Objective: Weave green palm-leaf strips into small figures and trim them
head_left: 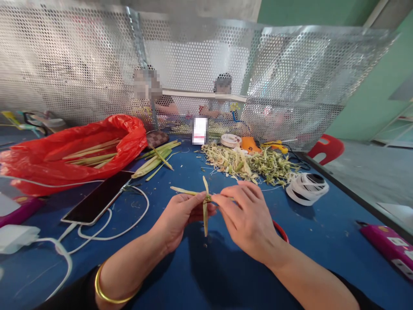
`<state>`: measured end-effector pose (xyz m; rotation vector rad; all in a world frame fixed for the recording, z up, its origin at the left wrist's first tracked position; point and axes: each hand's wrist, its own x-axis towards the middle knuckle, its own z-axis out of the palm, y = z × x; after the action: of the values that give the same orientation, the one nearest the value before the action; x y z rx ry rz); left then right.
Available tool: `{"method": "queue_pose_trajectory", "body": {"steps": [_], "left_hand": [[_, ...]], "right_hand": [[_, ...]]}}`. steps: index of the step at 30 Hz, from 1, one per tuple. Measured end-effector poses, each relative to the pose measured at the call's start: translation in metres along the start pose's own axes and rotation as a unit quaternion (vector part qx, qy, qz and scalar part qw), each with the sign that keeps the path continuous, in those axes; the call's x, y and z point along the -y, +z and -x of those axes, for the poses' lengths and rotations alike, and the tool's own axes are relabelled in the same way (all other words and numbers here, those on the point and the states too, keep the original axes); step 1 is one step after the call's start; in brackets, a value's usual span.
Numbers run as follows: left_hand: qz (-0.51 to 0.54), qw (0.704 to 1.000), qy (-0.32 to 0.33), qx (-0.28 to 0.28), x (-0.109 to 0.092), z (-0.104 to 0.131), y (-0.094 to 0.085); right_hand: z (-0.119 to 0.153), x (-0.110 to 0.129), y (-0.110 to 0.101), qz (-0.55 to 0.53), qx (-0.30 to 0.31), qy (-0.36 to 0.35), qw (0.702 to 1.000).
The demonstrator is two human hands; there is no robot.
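Above the middle of the blue table [155, 254], my left hand [180, 215] pinches a small knot of pale green leaf strips [205, 217] between thumb and fingers. Loose ends of the strips stick out upward, to the left and downward from the knot. My right hand [245, 213] comes in from the right with its fingers closed at the knot, on a strip end that its fingers partly hide. A red ring-shaped handle [281, 231] shows partly behind my right wrist.
A red plastic bag [74, 172] of long leaves lies left, beside loose leaves [155, 161], a phone [100, 198] and white cables. Leaf scraps [245, 163], an orange tool [250, 144] and a white tape roll [306, 189] lie right. Behind a perforated metal screen [200, 47] sit two people.
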<state>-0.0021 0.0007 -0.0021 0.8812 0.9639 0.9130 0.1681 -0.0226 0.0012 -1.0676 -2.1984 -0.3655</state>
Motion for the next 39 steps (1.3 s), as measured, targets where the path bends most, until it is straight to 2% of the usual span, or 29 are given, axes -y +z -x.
{"method": "queue_pose_trajectory", "body": {"steps": [3,5,9,13,18,20,26,34,39], "left_hand": [[-0.009,1.0,0.008,0.017,0.001,0.001,0.001],[-0.015,0.999,0.004,0.034,0.003,0.002,0.002],[-0.012,0.999,0.004,0.047,0.004,0.002,0.003],[-0.004,1.0,0.014,0.021,0.003,0.002,0.005],[-0.013,1.0,0.002,-0.011,0.002,0.004,0.007],[-0.013,1.0,-0.002,-0.015,0.001,0.004,0.007],[0.02,1.0,-0.005,0.002,0.001,0.004,0.006],[0.037,0.998,0.011,-0.057,0.006,0.006,0.011],[0.045,0.997,0.009,-0.064,0.011,0.006,0.013]], "right_hand": [[0.001,0.005,0.001,-0.005,0.054,-0.082,0.995],[0.001,0.006,0.004,0.018,0.075,-0.112,0.991],[0.003,0.004,0.008,0.029,0.064,-0.139,0.988],[0.004,0.002,0.006,-0.001,0.037,-0.143,0.989],[0.003,0.004,0.003,0.002,0.048,-0.203,0.978],[0.003,0.004,0.003,-0.007,0.045,-0.202,0.978],[0.005,0.004,0.006,-0.023,0.056,-0.117,0.991],[0.007,0.01,0.004,-0.034,0.062,-0.193,0.979],[0.007,0.015,0.006,0.002,0.093,-0.228,0.969]]}}
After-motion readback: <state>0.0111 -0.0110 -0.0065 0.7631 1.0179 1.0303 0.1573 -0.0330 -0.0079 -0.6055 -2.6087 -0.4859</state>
